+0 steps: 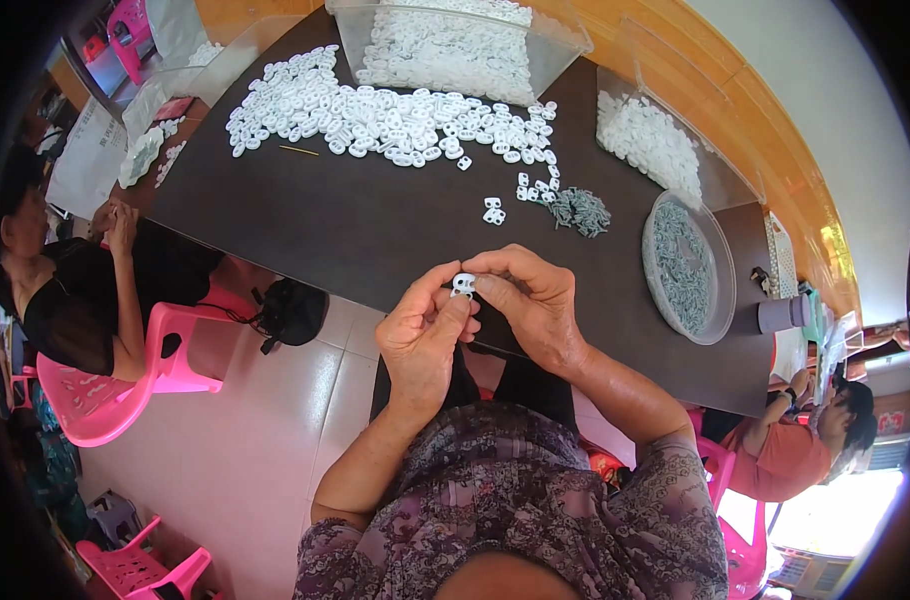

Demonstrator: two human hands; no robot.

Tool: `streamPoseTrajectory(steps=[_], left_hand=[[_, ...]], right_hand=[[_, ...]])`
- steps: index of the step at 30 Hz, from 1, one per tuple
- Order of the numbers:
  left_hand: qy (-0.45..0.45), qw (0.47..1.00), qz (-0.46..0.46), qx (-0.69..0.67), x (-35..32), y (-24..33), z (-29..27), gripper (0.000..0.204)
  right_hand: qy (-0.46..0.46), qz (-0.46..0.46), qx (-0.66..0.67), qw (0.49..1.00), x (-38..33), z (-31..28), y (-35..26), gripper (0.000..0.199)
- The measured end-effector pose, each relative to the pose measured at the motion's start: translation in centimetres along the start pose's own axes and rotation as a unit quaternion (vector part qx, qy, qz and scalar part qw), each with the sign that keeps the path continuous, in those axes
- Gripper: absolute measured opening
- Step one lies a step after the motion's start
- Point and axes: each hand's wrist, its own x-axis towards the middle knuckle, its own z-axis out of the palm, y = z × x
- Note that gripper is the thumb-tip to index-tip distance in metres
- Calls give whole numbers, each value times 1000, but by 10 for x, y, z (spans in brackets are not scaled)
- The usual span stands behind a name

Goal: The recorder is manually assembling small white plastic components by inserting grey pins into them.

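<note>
In front of me, at the table's near edge, a small white two-hole plastic piece (463, 283) that looks like a cord lock is pinched between both hands. My left hand (420, 350) grips it with thumb and fingers from the left. My right hand (535, 305) closes on its right side with thumb and forefinger. Just beyond the hands lie a few similar white pieces (493, 211). To their right is a small heap of grey-green, spring-like parts (581, 212). A wide pile of white oval two-hole pieces (375, 120) spreads across the far side.
A clear bin (560, 38) of white pieces stands at the back, another clear bin (720, 178) at the far right. A round tub (723, 300) of grey-green parts and a grey-purple cup (777, 315) are to the right. People sit on both sides; a pink chair (100, 400) stands left.
</note>
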Motion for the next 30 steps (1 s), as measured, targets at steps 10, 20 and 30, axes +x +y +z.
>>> streamPoseTrajectory(steps=[10, 20, 30], left_hand=[[13, 1000, -3, -9, 1, -1, 1, 30], [25, 999, -9, -42, 7, 5, -1, 26], [42, 998, -1, -39, 2, 8, 4, 23]], right_hand=[[-21, -80, -94, 992, 0, -3, 4, 17], [-67, -151, -158, 974, 1, -2, -8, 35], [-15, -184, -174, 967, -1, 0, -2, 34]])
